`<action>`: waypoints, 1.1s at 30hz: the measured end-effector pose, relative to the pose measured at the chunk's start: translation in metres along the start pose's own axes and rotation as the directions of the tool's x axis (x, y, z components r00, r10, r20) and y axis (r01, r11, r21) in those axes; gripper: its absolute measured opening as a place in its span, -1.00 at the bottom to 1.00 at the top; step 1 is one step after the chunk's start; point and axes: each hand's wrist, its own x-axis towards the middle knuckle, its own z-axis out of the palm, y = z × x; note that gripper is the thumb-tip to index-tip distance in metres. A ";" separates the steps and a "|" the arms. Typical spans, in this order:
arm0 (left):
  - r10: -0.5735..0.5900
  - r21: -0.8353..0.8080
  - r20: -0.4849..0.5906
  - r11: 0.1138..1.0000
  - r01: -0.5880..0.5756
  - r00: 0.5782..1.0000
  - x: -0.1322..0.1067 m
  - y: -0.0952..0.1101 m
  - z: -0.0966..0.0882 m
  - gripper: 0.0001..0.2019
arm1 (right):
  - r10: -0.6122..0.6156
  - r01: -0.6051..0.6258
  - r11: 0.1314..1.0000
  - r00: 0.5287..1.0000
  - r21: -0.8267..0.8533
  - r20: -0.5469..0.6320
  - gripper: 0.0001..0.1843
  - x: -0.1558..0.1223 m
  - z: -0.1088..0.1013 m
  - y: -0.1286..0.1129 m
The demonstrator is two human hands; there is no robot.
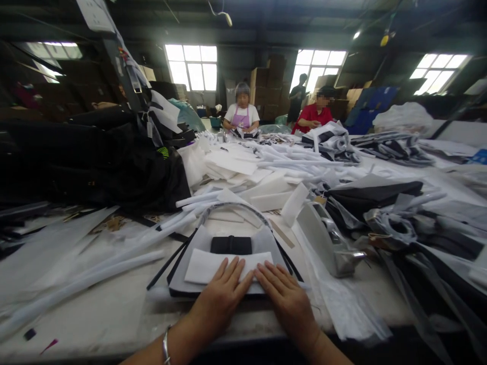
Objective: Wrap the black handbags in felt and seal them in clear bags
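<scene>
My left hand [219, 300] and my right hand [286, 297] lie side by side, fingers stretched flat, pressing on a white foam sheet [205, 266]. The sheet covers the front of a black handbag [228, 246] that lies flat near the table's front edge. The bag's handle [232, 207] is wrapped in white foam and arches away from me. A black strap [167, 263] runs out from the bag's left side. Neither hand holds anything.
A grey tape dispenser [329, 238] stands right of the bag. Long white foam tubes [87, 276] lie to the left, foam sheets [243, 170] beyond. Black bags [114, 162] are piled at the left, wrapped ones [376, 195] at the right. Two people [242, 114] sit at the far end.
</scene>
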 end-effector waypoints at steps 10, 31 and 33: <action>-0.038 -0.007 -0.124 0.999 0.038 0.992 -0.006 0.000 0.008 -0.35 | 0.742 -0.696 -0.353 0.200 0.626 0.641 -0.47 -0.045 -0.034 -0.058; -0.148 -0.026 -0.312 0.989 0.148 0.938 -0.020 -0.022 -0.003 -0.27 | 0.558 -0.486 -0.497 0.455 0.719 0.694 -0.85 0.035 -0.042 -0.074; -0.134 -0.002 -0.323 0.990 0.141 0.937 -0.019 -0.022 -0.001 -0.28 | 0.553 -0.631 -0.261 0.523 0.730 0.649 -0.83 0.023 -0.048 -0.058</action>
